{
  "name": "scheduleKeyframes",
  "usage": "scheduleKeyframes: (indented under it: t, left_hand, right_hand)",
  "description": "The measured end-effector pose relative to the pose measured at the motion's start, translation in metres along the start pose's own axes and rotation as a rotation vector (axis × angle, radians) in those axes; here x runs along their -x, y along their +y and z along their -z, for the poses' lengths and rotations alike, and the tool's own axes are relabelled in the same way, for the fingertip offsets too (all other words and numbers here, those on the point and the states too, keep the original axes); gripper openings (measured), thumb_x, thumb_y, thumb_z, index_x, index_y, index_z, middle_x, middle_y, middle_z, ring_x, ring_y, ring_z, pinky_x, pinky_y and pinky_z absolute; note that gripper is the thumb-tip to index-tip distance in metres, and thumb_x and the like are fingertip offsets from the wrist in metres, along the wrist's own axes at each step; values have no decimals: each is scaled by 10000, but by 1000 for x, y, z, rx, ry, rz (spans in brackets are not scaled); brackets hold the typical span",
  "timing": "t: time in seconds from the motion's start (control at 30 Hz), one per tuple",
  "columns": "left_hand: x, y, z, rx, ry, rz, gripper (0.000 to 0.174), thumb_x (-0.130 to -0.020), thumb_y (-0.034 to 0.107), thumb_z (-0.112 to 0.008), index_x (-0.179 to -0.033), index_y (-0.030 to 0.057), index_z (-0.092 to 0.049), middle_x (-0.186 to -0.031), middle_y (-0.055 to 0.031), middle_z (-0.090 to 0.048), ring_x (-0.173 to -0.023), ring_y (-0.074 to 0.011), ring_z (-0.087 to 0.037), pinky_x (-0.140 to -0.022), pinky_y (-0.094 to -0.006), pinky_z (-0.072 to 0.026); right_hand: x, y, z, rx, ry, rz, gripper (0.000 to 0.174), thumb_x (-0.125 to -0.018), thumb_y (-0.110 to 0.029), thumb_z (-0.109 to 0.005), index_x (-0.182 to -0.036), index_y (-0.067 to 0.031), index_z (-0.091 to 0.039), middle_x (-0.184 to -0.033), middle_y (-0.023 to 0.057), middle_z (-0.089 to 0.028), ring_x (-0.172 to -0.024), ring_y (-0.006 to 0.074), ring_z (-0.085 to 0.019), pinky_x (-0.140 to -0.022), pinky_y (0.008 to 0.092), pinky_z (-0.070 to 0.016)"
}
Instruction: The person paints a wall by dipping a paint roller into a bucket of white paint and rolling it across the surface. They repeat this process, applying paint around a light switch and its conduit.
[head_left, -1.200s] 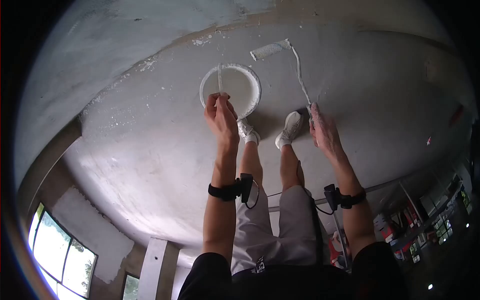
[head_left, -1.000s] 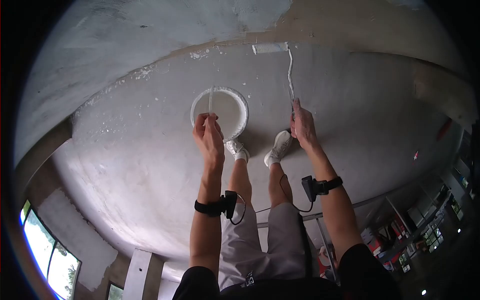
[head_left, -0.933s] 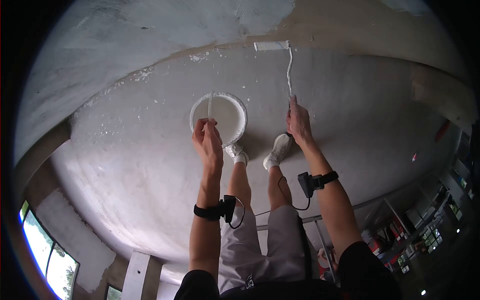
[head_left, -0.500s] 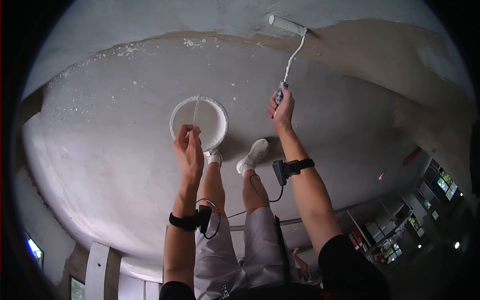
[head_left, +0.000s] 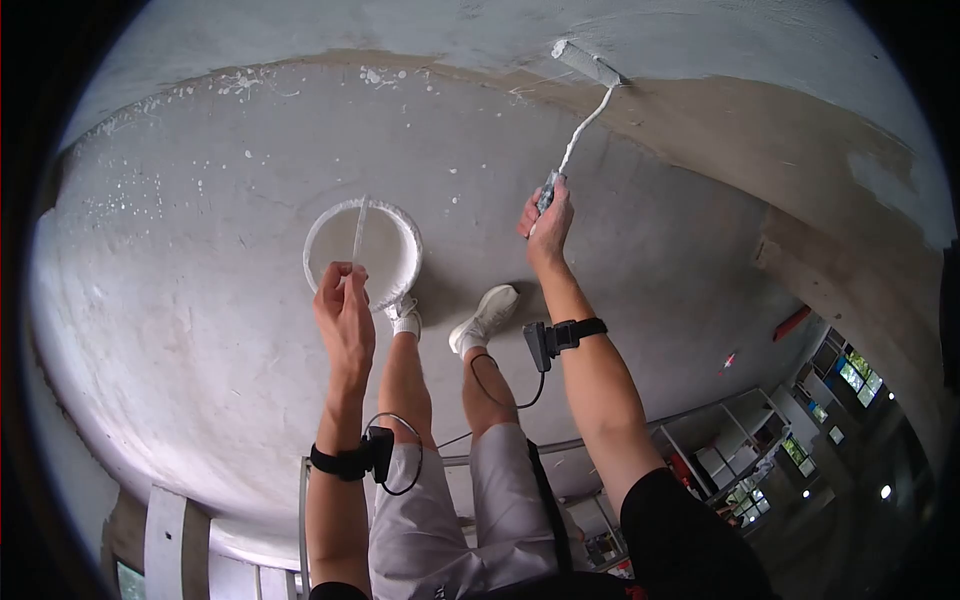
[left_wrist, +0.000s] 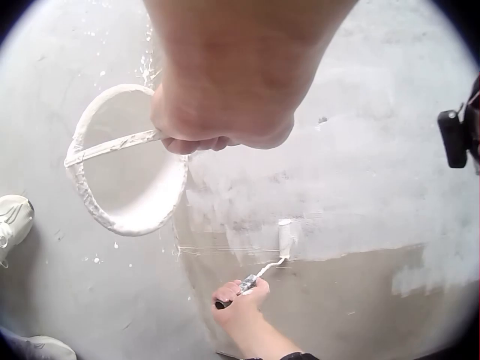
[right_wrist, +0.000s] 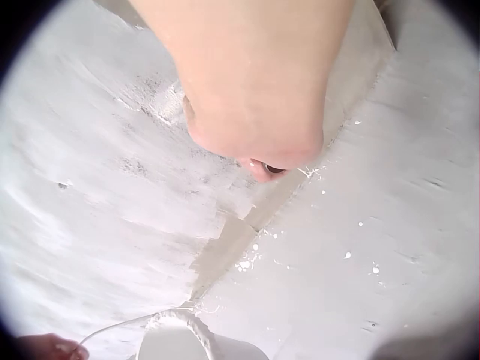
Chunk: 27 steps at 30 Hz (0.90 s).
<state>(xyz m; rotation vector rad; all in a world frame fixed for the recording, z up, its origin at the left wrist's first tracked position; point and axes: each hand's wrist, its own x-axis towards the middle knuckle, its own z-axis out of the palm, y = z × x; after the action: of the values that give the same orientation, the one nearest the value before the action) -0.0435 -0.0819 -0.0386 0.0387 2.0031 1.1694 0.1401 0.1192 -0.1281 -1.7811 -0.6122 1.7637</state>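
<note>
My left hand (head_left: 345, 318) grips the handle (head_left: 360, 232) of a white paint bucket (head_left: 413, 243). Pale paint fills part of the bucket, and its rim is crusted white. In the left wrist view the bucket (left_wrist: 133, 228) hangs tilted beside the fist. My right hand (head_left: 549, 222) holds a paint roller (head_left: 588, 66) by its grip, thumb along the top. The roller's white sleeve lies against the wall, over the edge between painted and bare parts. In the right wrist view only the dark butt of the grip (right_wrist: 274, 169) shows below the hand; the sleeve is hidden.
The wall (head_left: 750, 110) is partly coated grey-white, with a bare brown band low down. White splatters dot the floor (head_left: 225, 190) along the wall's foot. The person's shoes (head_left: 485, 315) stand behind the bucket. Shelving (head_left: 725, 455) and windows lie to the right.
The right hand has raised the roller from the floor near the wall's foot up onto the wall. In the head view the bucket, still held by the left hand, has shifted left and down.
</note>
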Motion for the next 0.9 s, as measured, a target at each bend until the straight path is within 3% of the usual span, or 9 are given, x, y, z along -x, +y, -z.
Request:
scheduleKeyframes:
  t: [0.13,0.47,0.6,0.7,0.77,0.9]
  left_hand:
    - [-2,0,9,45,7,34,197,-943,168,-555,-827,9,-553,-571,60,-352,-542,-30,-278,-493,-249,-210]
    - [6,-5,19,-39,-8,-32,192,-943,169,-540,-822,21,-559,-572,58,-353,-532,-28,-287,-486,-240,-206]
    - [-7,-8,20,-38,-6,-26,202,-939,191,-554,-795,49,-552,-556,72,-339,-501,-18,-258,-461,-231,-185]
    - [-15,-8,35,-79,15,-64,213,-944,203,-551,-782,65,-555,-562,81,-325,-491,-11,-240,-455,-227,-167]
    - [-24,-9,41,-76,7,-59,185,-939,165,-554,-811,31,-557,-580,70,-329,-538,-20,-257,-491,-233,-185]
    - [-41,-13,48,-111,4,-67,203,-941,180,-562,-808,29,-544,-588,63,-321,-546,-31,-252,-494,-244,-184]
  right_hand:
    - [-12,7,6,17,5,21,449,-946,-498,-426,-697,-128,-381,-519,-21,-315,-402,102,-272,-387,281,-208]
    - [-54,31,35,106,138,-5,460,-926,-498,-485,-675,-130,-370,-537,-34,-338,-403,84,-276,-376,261,-187]
    - [-54,29,36,74,143,67,458,-929,-492,-489,-674,-128,-379,-530,-35,-333,-395,85,-272,-373,265,-191]
    - [-29,16,23,19,90,7,458,-945,-485,-473,-674,-125,-389,-511,-29,-327,-382,91,-267,-367,270,-191]
    - [-22,8,23,-10,-33,91,463,-962,-479,-455,-671,-124,-397,-493,-21,-325,-368,102,-262,-360,279,-193]
    - [0,-13,19,-5,-65,69,469,-972,-482,-447,-676,-122,-400,-486,-17,-325,-364,106,-264,-357,281,-194]
